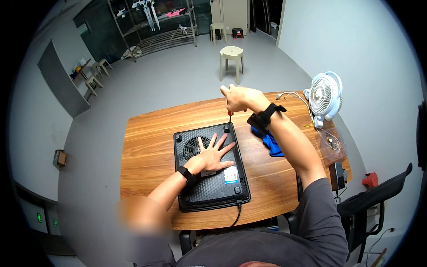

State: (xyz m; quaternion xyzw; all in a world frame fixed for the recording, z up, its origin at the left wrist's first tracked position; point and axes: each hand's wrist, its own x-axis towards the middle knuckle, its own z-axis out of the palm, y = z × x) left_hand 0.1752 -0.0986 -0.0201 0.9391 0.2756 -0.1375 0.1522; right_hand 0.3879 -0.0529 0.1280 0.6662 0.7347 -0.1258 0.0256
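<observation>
A flat black appliance lies underside up on the wooden table, with corner feet, a round fan grille and a white and blue label. My left hand rests flat on it with fingers spread, partly covering the grille. Above its far right corner, my right hand is closed around an upright screwdriver. Only a bit of red handle and the dark shaft show below the fist. The shaft points down at the foot in that corner; whether the tip touches is too small to tell.
A blue cloth lies right of the appliance. At the table's right stand a white fan, a clear plastic box and a black power adapter. A black cable leaves the appliance's near edge. A stool stands beyond the table.
</observation>
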